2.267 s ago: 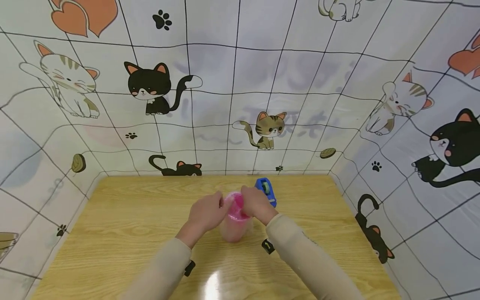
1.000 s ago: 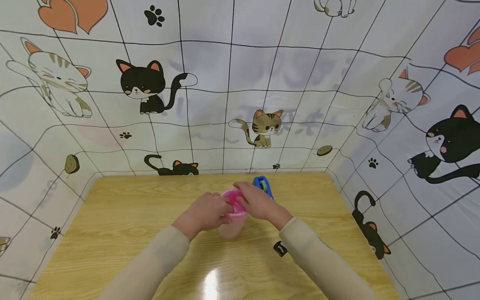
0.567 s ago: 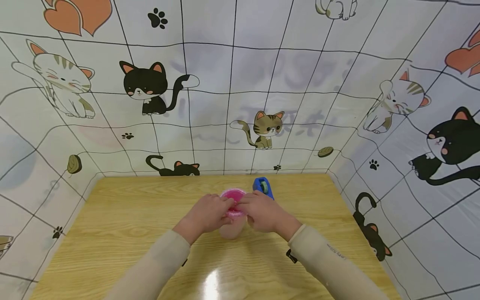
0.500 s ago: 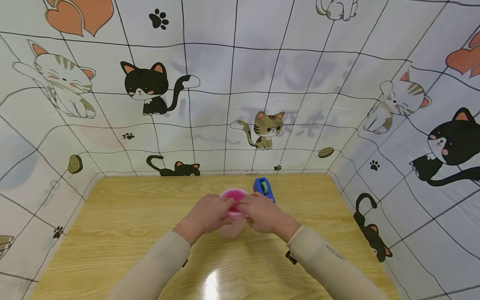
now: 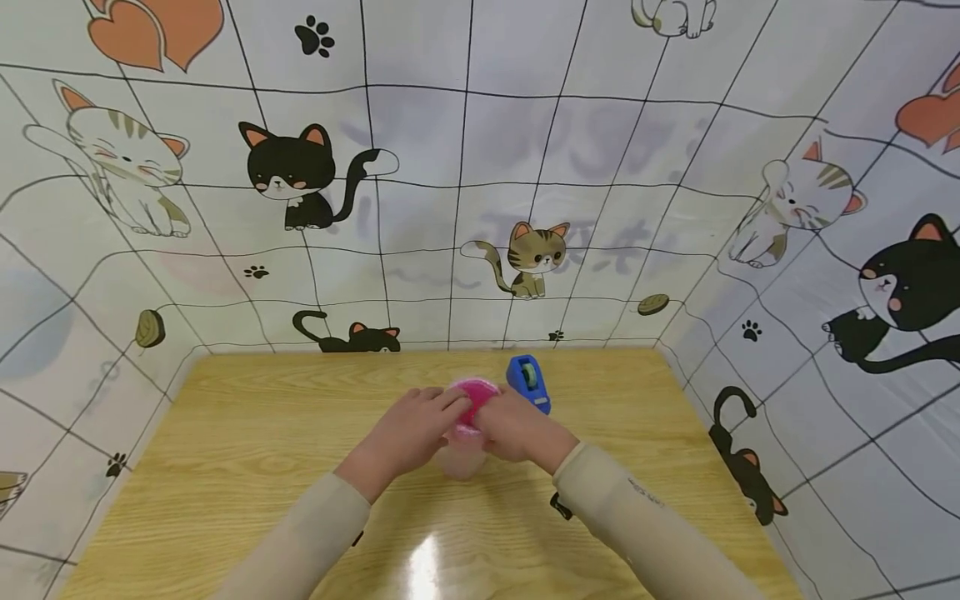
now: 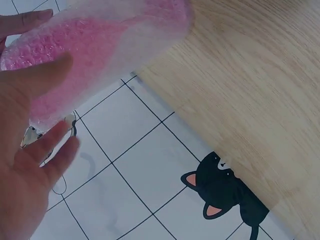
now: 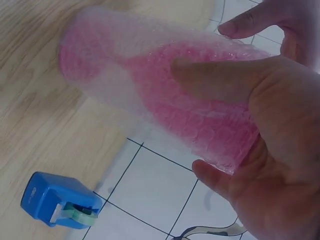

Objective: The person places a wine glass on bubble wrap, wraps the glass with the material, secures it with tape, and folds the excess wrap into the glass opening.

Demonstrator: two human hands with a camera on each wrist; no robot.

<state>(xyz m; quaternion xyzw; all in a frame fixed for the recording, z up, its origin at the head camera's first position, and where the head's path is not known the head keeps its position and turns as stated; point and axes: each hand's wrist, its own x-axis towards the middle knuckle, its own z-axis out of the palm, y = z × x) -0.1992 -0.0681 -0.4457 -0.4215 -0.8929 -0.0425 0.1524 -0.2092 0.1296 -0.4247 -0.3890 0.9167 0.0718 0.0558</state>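
Observation:
A pink item in clear bubble wrap, a cylinder-shaped bundle, stands upright on the wooden table between both hands. Its pink upper end shows as a round rim. My left hand grips the left side of this top, thumb along the outer wrap in the left wrist view. From the right, my right hand holds the top edge. In the right wrist view the right thumb lies across the bubble wrap, with the other fingers at its end and far side. Part of the rim is hidden behind the hands.
A blue tape dispenser with a roll of tape stands just behind and right of the bundle. The wooden table ends at a cat-print cloth wall, which also rises on both sides.
My right hand has come round from the far side of the rim to its near right, then shifted slightly left. My left hand has stayed at the left rim. The bundle remains upright.

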